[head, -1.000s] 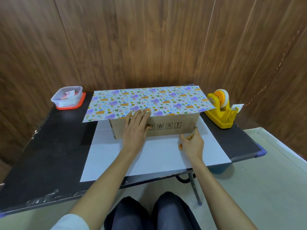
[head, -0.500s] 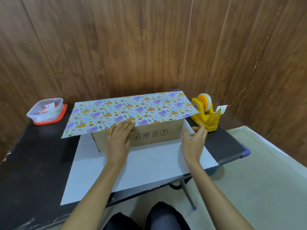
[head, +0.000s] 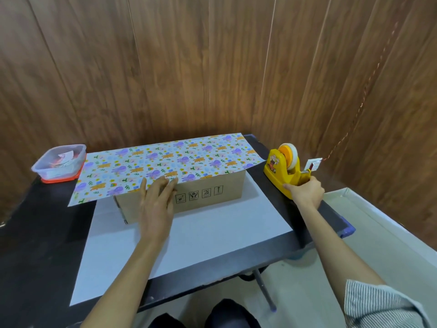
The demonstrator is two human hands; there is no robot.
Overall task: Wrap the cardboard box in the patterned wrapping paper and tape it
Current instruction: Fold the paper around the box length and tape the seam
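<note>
Cardboard box [head: 227, 194] lying lengthwise left-right. Left hand [head: 157, 204], spread flat, pinning wrapping paper [head: 165, 162] at front edge; right hand [head: 305, 192] apparently gripping tape dispenser [head: 276, 168] beyond box's right end.

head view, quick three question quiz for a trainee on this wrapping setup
1. True or false: the patterned wrapping paper lies over the top of the cardboard box.
2. The right hand grips: A the box, B the yellow tape dispenser, C the plastic container.
3. Fill in: the flat left hand rests on the paper's ___ edge.
Key: 1 true; 2 B; 3 near.
</note>
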